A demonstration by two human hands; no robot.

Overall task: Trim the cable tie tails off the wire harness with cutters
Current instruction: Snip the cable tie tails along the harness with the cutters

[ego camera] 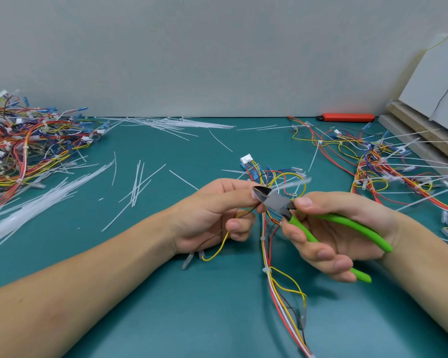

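Both forearms enter from the near edge and meet over the green mat [166, 319]. No brand, label or legible writing shows on any item.

The wire harness [272, 257] runs from between the two hands down toward the near edge. It consists of red, yellow, white and dark wires bound at intervals by white cable ties, with clear-sleeved terminals on the branch ends. Its far end, just beyond the hands, fans out to a white connector [246, 159] and blue-sleeved terminals. A translucent cable tie tail [291, 184] sticks up and to the right from the harness just above the cutter head; it appears blurred.

The left hand [212, 215] has its fingers curled, and thumb and forefinger pinch a harness branch right at the cutter tips. A yellow wire and a brown wire hang below this hand.

The right hand [336, 228] holds the cutters [277, 201] by their green handles, the thumb lying on the upper handle and the fingers loosely curled under the lower one. The handles stand spread apart. The grey metal head points left toward the left fingertips, with the blades slightly parted.

Left of the left hand, loose white cut tails [137, 182] lie scattered on the mat, and beyond them lies a pile of harnesses [23, 146]. Right of the right hand lies a second heap of harnesses [388, 166] with long untrimmed tails. Beyond that hand, a red utility knife [347, 117] lies at the wall.
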